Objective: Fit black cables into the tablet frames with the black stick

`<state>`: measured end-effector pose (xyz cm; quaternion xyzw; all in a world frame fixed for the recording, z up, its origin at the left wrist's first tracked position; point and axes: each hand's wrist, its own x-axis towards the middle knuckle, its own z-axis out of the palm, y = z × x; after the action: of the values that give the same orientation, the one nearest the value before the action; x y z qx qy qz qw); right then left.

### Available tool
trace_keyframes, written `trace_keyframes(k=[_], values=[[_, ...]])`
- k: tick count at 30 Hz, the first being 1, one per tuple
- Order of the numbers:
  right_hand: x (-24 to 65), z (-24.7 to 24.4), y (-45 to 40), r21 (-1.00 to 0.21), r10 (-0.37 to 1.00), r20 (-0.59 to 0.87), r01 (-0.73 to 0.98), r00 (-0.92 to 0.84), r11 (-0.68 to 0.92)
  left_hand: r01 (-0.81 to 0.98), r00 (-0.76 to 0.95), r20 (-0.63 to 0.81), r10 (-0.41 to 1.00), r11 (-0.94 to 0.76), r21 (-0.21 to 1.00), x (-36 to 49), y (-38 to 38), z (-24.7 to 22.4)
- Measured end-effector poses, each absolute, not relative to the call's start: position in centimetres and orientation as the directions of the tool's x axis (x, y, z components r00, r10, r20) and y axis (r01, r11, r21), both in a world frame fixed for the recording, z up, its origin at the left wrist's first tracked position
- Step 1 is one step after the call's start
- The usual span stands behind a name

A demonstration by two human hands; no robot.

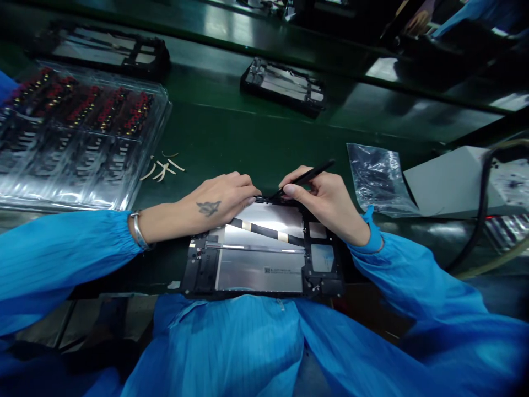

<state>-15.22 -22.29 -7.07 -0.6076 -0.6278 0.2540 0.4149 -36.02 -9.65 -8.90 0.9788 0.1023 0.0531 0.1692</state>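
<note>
An opened tablet (260, 270) lies at the bench's near edge, against my blue gown, its silver inner plate and black frame showing. A black ribbon cable (264, 230) with two pale tape pieces runs slantwise across it. My left hand (219, 201) is closed at the tablet's far edge, thumb and fingers gripping there; its fingertips partly hide what they press. Between the thumb and fingers of my right hand (324, 193) are slim black tweezers (308, 175), their tip down at the same far edge, just right of the left fingertips.
Left stands a clear plastic tray (136, 149) with rows of red-and-black small parts. Pale strips (163, 170) lie beside it. Two more black tablet housings (285, 85) (107, 49) sit farther back. A clear bag (376, 176), a white box (446, 179) and a cable (483, 204) are right.
</note>
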Motion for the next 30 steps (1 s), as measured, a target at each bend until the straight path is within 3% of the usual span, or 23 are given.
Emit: trace_keyframes(k=[23, 30], values=[[-15.32, -7.09, -22.16, -0.839, 0.975, 0.205, 0.528, 0.082, 0.132, 0.178, 0.975, 0.068, 0.212, -0.924, 0.337, -35.98, -9.61, -8.97], [-15.26, -7.11, -22.18, -0.914, 0.967, 0.196, 0.387, 0.165, 0.119, 0.161, 0.976, 0.087, 0.202, -0.925, 0.344, -36.13, -9.54, -9.04]])
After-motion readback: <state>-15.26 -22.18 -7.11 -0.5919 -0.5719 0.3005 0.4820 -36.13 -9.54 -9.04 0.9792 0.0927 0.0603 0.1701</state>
